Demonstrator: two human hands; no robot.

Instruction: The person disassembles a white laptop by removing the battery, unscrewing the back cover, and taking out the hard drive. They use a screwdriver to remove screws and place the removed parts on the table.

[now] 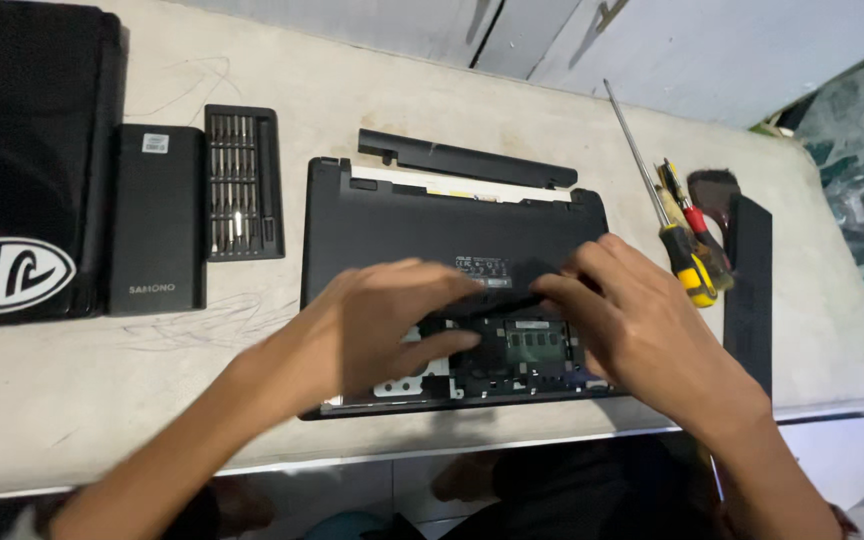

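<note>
My left hand and right hand both pinch the thin black cover panel over the open bay of the one upturned laptop, which lies near the front edge of the worktop. I think that if I pull unevenly, a clip may snap, or the panel may slip onto the green memory module. I count one long battery behind the laptop, one bit set toward the left edge, and two screwdrivers toward the right edge.
</note>
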